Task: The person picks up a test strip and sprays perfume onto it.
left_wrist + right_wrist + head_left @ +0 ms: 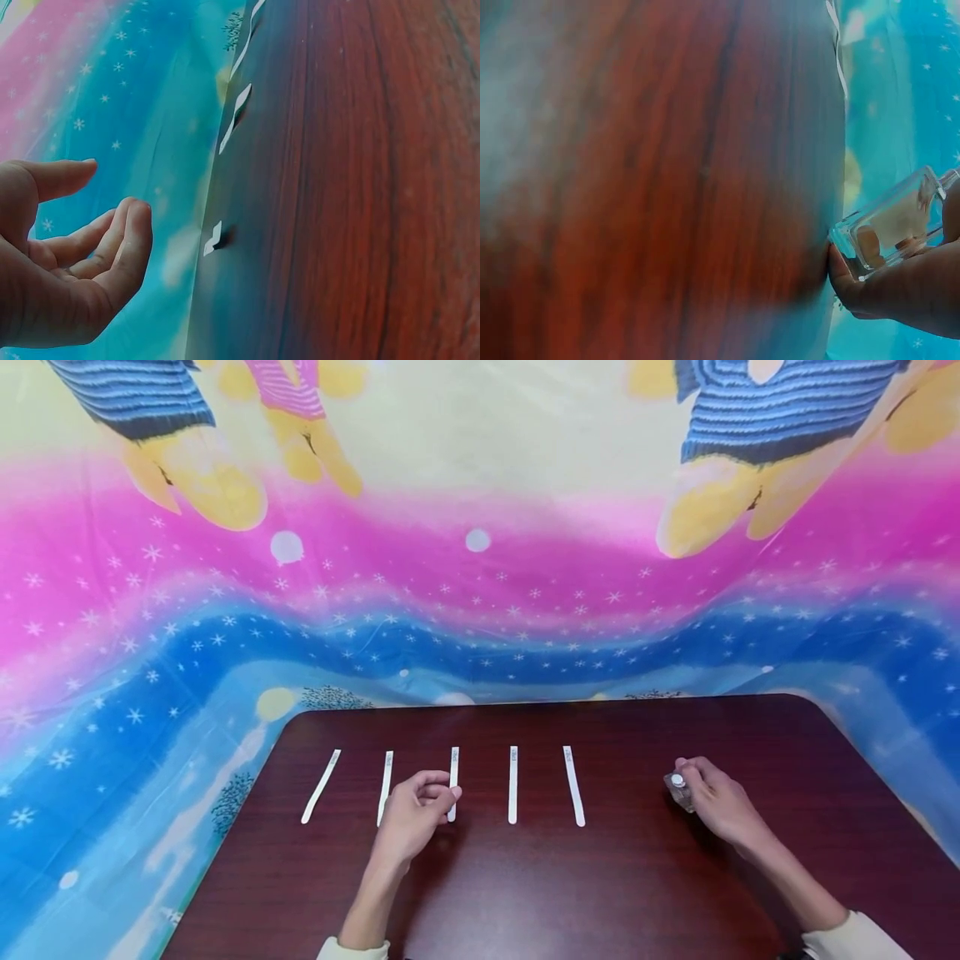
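Several narrow white paper strips, each with small print at its far end, lie in a row on the table. My left hand (412, 814) hovers over the row, between a strip (387, 767) it partly covers and the middle strip (454, 762). In the left wrist view its thumb stands apart from loosely bent fingers (135, 240), with nothing between them. Over the right part of the table, my right hand (720, 802) grips a small clear glass bottle (678, 789) with a silvery-white top. The right wrist view shows the bottle (892, 217) tilted, fingers around it.
One strip (321, 787) slants at the far left; two more strips, one upright in view (513, 785) and one slanting (573, 785), lie right of the middle. A dark red-brown wooden table (570, 893) carries them. Behind its far edge hangs a colourful printed cloth (480, 593).
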Available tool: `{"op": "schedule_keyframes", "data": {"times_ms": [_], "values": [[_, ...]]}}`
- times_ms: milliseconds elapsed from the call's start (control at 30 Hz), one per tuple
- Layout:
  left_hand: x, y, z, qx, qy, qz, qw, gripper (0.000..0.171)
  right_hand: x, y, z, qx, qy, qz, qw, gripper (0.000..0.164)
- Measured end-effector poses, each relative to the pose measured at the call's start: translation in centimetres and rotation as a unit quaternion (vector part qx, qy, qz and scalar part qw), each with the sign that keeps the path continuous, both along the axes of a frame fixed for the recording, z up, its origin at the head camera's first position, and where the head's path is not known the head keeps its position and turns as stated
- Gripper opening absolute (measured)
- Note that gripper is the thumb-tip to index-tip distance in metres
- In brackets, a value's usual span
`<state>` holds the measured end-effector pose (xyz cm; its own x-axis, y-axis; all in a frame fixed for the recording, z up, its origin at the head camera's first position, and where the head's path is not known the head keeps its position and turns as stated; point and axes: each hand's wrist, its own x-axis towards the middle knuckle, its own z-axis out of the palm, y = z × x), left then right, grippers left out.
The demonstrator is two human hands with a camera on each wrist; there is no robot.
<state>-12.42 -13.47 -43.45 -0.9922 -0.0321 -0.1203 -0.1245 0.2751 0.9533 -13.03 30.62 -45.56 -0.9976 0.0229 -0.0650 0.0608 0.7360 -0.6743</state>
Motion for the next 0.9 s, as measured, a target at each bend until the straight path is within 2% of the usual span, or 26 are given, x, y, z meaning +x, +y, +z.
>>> {"op": "schedule_keyframes", "data": {"times_ms": [67,200,333,600,900], "values": [[0.0,0.0,0.0,-0.001,0.001,0.001,1.0,0.039,-0.1,0.0,0.1,-0.008,-0.002,0.0,1.0,0.06],[-0.1,0.0,0.2,0.002,0.002,0.002,1.0,0.039,-0.3,0.4,0.3,-0.035,-0.022,-0.032,0.999,0.07],[-0.1,-0.1,0.4,-0.002,0.004,0.007,1.0,0.04,-0.5,1.2,0.4,-0.043,-0.023,-0.058,0.997,0.073],[0.1,-0.9,0.4,-0.021,0.003,0.015,0.9997,0.042,-0.8,2.8,-0.1,-0.078,-0.016,-0.029,0.996,0.066],[0.3,-1.8,0.5,-0.024,0.004,0.02,0.9995,0.043,-1.2,3.6,-0.4,-0.151,-0.041,-0.018,0.987,0.065]]}}
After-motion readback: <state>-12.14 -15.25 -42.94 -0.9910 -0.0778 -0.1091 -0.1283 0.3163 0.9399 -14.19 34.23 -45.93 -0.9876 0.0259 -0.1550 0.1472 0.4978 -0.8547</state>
